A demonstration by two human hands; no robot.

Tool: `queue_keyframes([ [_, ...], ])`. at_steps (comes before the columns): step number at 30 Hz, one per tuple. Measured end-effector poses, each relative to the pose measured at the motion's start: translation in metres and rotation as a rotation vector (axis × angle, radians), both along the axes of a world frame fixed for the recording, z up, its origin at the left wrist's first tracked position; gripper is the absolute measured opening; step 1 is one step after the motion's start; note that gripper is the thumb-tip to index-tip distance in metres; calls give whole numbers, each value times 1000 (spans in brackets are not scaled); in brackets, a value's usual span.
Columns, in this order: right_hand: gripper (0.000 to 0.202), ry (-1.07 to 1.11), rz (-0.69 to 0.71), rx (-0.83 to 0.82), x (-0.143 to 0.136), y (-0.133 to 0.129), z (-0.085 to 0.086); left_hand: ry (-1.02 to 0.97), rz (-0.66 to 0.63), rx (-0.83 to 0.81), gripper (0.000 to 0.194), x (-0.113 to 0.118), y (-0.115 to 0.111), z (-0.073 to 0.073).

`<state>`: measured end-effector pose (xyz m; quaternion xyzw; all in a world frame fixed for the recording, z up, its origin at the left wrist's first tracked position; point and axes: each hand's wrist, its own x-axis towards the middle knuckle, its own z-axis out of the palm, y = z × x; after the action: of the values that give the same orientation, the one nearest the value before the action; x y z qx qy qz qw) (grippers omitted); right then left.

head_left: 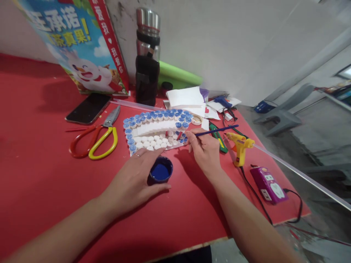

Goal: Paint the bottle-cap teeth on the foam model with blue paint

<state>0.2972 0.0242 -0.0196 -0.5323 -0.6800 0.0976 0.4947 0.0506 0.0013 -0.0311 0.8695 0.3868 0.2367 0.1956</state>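
Note:
My right hand (204, 151) pinches a thin blue-handled paintbrush (219, 130), its tip low over the right end of a craft piece (153, 129). White paper rolls packed side by side make up this piece. Blue paint covers the roll tops along its back and left edges; many front ones are white, and a few are red. My left hand (138, 175) lies with fingers stretched to the piece's front edge and thumb spread away. Between thumb and fingers stands a small cup of blue paint (161, 171); whether the hand presses on it I cannot tell.
Red-and-yellow scissors (100, 140) and a phone (88, 108) lie left. Behind stand a bottle (147, 69) and a printed box (90, 65). A green cutter (219, 140), a yellow glue gun (239, 146) with a long glue stick, and a purple power box (268, 185) lie right.

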Motion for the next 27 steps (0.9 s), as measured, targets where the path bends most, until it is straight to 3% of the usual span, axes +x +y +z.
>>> queue_keyframes([
  [27,30,-144,23,44,-4,0,4,-2,-4,-24,77,2,0,2],
])
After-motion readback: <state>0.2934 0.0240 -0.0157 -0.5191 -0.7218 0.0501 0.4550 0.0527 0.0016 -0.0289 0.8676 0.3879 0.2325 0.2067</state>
